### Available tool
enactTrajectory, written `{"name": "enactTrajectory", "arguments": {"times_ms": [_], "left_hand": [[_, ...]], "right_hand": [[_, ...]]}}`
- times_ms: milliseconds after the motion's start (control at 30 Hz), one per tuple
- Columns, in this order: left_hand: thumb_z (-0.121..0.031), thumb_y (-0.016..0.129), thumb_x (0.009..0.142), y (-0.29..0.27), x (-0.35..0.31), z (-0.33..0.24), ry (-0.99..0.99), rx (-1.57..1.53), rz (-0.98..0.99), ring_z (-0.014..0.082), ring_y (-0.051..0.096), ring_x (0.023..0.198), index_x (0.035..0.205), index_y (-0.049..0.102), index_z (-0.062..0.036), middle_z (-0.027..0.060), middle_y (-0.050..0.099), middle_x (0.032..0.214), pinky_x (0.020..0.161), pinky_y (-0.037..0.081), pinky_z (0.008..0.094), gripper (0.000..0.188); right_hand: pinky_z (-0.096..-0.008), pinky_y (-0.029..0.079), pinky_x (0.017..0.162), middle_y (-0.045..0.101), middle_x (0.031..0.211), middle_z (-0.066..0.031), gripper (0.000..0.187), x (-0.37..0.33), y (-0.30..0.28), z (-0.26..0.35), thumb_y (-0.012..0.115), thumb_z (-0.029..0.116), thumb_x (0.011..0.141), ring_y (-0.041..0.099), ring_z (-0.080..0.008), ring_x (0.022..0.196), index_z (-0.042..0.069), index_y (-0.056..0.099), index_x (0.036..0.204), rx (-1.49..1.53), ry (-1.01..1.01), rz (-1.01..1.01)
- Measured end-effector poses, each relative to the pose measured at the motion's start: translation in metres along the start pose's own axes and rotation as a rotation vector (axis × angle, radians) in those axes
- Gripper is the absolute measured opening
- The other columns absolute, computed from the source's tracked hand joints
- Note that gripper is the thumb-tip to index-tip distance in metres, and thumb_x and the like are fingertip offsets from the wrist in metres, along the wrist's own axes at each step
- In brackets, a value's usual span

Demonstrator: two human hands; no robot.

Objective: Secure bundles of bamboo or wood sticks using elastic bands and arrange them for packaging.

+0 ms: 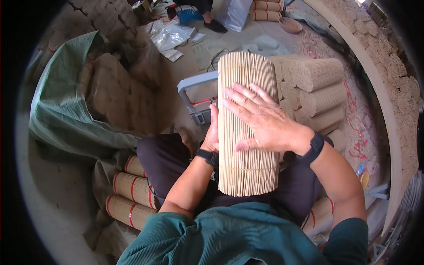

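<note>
A thick bundle of thin tan sticks (238,172) stands in front of my body, bound by a thin yellowish band near each end. My left hand (211,134) grips its left side; the thumb shows along the edge, while the other fingers are hidden behind the sticks. Across the bundle's front, my right hand (267,121) lies flat with fingers spread. Behind the bundle, a grey machine with a curved handle-like arm (198,81) and a red cable is partly covered.
Stacked stick bundles (320,95) lie at the right. Bundles with red bands (134,187) rest by my left leg. Green sheeting (62,104) drapes over a stack at the left. Farther off are clear plastic (170,37), a pink bowl (291,25) and another person's shoe (215,26).
</note>
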State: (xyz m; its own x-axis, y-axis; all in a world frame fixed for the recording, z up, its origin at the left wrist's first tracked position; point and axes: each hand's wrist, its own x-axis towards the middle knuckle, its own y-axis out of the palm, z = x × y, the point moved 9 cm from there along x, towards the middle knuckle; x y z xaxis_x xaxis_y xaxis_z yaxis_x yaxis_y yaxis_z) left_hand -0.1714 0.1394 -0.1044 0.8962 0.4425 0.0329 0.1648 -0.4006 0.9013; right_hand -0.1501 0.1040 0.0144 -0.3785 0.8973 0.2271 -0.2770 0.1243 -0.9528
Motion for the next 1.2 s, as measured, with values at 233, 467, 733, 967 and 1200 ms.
{"name": "enactTrajectory", "arguments": {"times_ms": [233, 467, 733, 967, 1200], "left_hand": [[-0.073, 0.036, 0.082, -0.012, 0.005, 0.001, 0.026, 0.023, -0.031, 0.0300, 0.033, 0.134, 0.148, 0.019, -0.0136, 0.0139, 0.028, 0.149, 0.108, 0.032, 0.0463, 0.090], [-0.072, 0.046, 0.079, -0.048, 0.000, 0.006, -0.098, -0.358, 0.051, 0.0248, 0.059, 0.107, 0.133, 0.047, -0.0075, 0.0117, 0.057, 0.123, 0.089, 0.051, 0.0413, 0.084], [-0.072, 0.046, 0.079, -0.049, 0.010, 0.011, -0.124, -0.128, -0.076, 0.0214, 0.060, 0.101, 0.129, 0.050, -0.0058, 0.0097, 0.060, 0.119, 0.086, 0.052, 0.0371, 0.083], [-0.070, 0.040, 0.084, -0.053, 0.014, -0.017, -0.073, 0.506, -0.220, 0.0200, 0.046, 0.123, 0.139, 0.035, -0.0036, 0.0088, 0.047, 0.136, 0.104, 0.036, 0.0360, 0.087], [-0.050, 0.073, 0.075, -0.083, 0.001, -0.010, -0.176, 0.420, -0.266, 0.0184, 0.047, 0.118, 0.137, 0.035, 0.0005, 0.0084, 0.050, 0.131, 0.102, 0.038, 0.0342, 0.089]], "right_hand": [[-0.0483, 0.009, 0.115, 0.015, 0.153, -0.0158, 0.106, -0.007, 0.013, -0.033, 0.031, 0.082, 0.075, 0.012, -0.0302, 0.142, 0.008, 0.013, 0.148, -0.073, 0.129, 0.006], [-0.0411, 0.016, 0.114, 0.018, 0.149, -0.0241, 0.104, -0.060, 0.002, -0.100, 0.051, 0.069, 0.080, 0.016, -0.0357, 0.139, -0.001, 0.011, 0.145, 0.814, 0.617, -0.493], [-0.0341, 0.043, 0.095, 0.055, 0.122, -0.0076, 0.089, -0.097, 0.133, -0.103, 0.043, 0.078, 0.077, 0.051, -0.0183, 0.111, 0.007, 0.045, 0.132, 1.861, 0.941, -0.304], [-0.0355, 0.043, 0.096, 0.055, 0.124, -0.0072, 0.084, -0.101, 0.143, -0.113, 0.055, 0.072, 0.076, 0.051, -0.0207, 0.114, 0.008, 0.046, 0.130, 1.999, 0.850, -0.441], [-0.0358, 0.043, 0.097, 0.054, 0.123, -0.0083, 0.087, -0.089, 0.190, -0.100, 0.065, 0.065, 0.074, 0.049, -0.0202, 0.116, 0.005, 0.041, 0.133, 2.189, 0.801, -0.312]]}}
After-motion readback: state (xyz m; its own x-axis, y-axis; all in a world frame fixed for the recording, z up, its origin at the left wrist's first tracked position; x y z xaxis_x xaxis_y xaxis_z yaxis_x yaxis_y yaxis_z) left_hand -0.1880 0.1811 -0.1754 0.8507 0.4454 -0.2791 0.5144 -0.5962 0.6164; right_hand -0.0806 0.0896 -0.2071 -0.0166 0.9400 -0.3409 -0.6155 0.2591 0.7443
